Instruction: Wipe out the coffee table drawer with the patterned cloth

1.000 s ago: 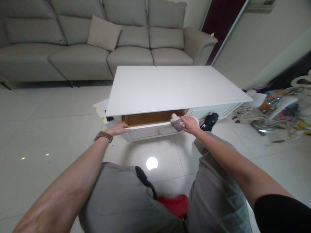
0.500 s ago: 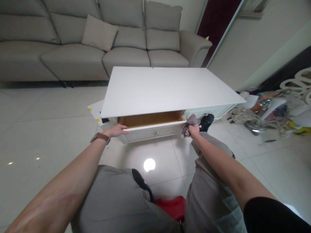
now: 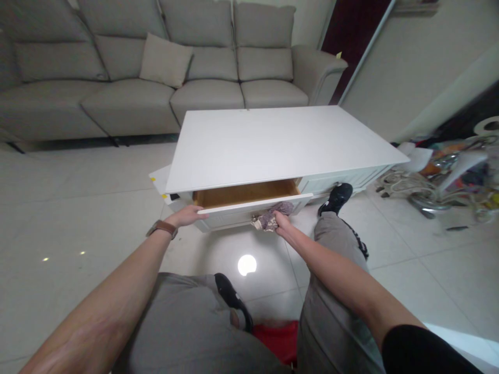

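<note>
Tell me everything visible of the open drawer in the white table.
The rectangular white-fronted drawer is pulled partly out of the near side of the low, white rectangular table, toward the left. Its panelled front looks painted; the inside is brown and looks wooden. The bare left hand touches its left end. The bare right hand holds a crumpled purple-and-cream patterned cloth before the front, hiding part of it; contact is unclear.

L hand (image 3: 188, 214) on drawer (image 3: 228, 220), R hand (image 3: 283, 223) w/ cloth (image 3: 268, 220)

Worktop (image 3: 280, 145): white, rectangular, front drawer (image 3: 249, 193) standing open
Floor (image 3: 97, 218): glossy pale tiles; worktop, grey sofa (image 3: 210, 106), black shoes (image 3: 338, 197) on it
</note>
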The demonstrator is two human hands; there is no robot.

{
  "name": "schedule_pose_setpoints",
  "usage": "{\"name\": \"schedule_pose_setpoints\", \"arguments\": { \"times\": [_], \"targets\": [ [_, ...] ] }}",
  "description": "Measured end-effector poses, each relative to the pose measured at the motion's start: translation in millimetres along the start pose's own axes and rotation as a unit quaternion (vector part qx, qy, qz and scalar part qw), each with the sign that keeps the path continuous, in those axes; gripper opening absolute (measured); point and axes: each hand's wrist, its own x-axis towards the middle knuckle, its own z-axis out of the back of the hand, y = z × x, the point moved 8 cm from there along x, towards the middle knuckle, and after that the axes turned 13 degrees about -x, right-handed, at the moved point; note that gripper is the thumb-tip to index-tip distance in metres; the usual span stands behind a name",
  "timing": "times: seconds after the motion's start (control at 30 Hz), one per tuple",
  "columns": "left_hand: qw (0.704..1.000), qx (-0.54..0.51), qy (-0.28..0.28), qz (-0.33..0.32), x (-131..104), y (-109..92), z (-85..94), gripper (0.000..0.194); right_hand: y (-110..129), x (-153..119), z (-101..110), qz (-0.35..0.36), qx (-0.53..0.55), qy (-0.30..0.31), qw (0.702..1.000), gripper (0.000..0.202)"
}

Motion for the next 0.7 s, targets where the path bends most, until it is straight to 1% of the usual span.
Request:
{"name": "schedule_pose_setpoints", "arguments": {
  "times": [0.07, 0.1, 0.13, 0.2, 0.23, 0.3, 0.47, 0.53, 0.6, 0.67, 0.7],
  "targets": [
    [1.000, -0.002, 0.002, 0.000, 1.4, 3.2, 0.2, 0.049, -12.2, -12.0, -16.8, -0.029, -0.004, 0.010, 1.000, 0.015],
    [1.000, 0.000, 0.001, 0.004, 2.3, 4.9, 0.7, 0.048, -15.5, -16.8, -21.5, -0.040, -0.004, 0.010, 0.999, 0.015],
    [1.000, 0.003, 0.000, 0.009, 3.4, 6.8, 1.2, 0.046, -16.3, -20.2, -23.7, -0.045, -0.002, 0.006, 0.999, 0.015],
    [1.000, 0.013, -0.004, 0.024, 6.0, 10.4, 2.8, 0.040, -10.9, -22.7, -19.8, -0.047, 0.010, -0.011, 0.999, 0.016],
    [0.999, 0.018, -0.007, 0.029, 7.5, 11.7, 3.7, 0.038, -4.7, -21.8, -13.9, -0.044, 0.019, -0.024, 0.999, 0.016],
    [0.999, 0.024, -0.010, 0.035, 10.4, 13.6, 5.0, 0.034, 13.6, -16.6, 5.3, -0.033, 0.041, -0.056, 0.997, 0.016],
    [0.998, 0.029, -0.032, 0.050, 11.9, 13.8, 8.6, 0.028, 71.0, 0.9, 73.4, 0.016, 0.089, -0.165, 0.982, 0.015],
    [0.998, 0.028, -0.041, 0.048, 10.4, 11.1, 9.4, 0.027, 83.6, 3.2, 90.0, 0.036, 0.094, -0.198, 0.975, 0.016],
    [0.998, 0.025, -0.047, 0.043, 8.9, 8.6, 9.8, 0.026, 85.6, 2.4, 92.3, 0.050, 0.090, -0.208, 0.973, 0.017],
    [0.998, 0.020, -0.053, 0.037, 7.6, 6.7, 10.1, 0.025, 79.7, 0.1, 80.7, 0.060, 0.079, -0.191, 0.977, 0.018],
    [0.998, 0.016, -0.054, 0.035, 7.1, 6.0, 10.0, 0.025, 75.7, -1.1, 70.1, 0.067, 0.070, -0.168, 0.981, 0.017]
  ]
}}
